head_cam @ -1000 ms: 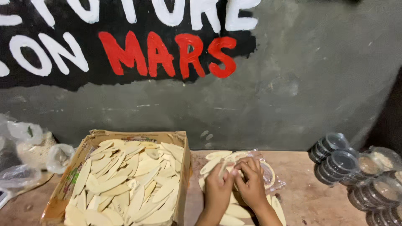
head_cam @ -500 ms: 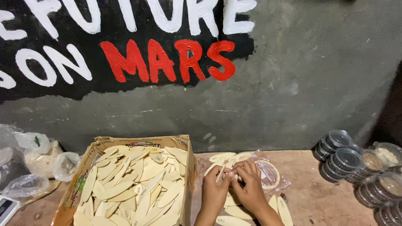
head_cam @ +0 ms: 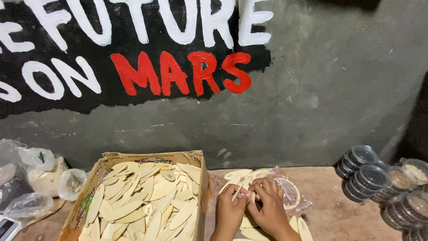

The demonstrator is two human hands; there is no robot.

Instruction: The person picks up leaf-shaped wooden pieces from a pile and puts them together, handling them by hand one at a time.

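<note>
Left hand: the left hand (head_cam: 229, 209) sits low at the middle of the frame, fingers curled narrow, pinching a thin pale wooden stick (head_cam: 237, 192) that tilts up and to the right.
Right hand: the right hand (head_cam: 269, 206) presses against the left one, fingers bent tight over the same spot; whether it grips the stick itself I cannot tell.
Stick: held just above the loose pieces on the table, between the two thumbs.
Loose pieces: flat pale oval wooden pieces (head_cam: 237, 173) lie on the table under and around both hands, some partly hidden by the wrists.
Bag: a crumpled clear plastic bag (head_cam: 292, 189) lies just right of the hands, touching the pieces.
Box: an open cardboard box (head_cam: 199, 175) stands just left of the hands, heaped with the same oval pieces.
Table: reddish-brown tabletop (head_cam: 325, 201), worn.
Right edge: stacked clear lidded tubs (head_cam: 369, 177), well apart from the hands.
Left edge: knotted plastic bags (head_cam: 42, 167) beside the box.
Behind: grey wall with painted lettering (head_cam: 312, 89).
</note>
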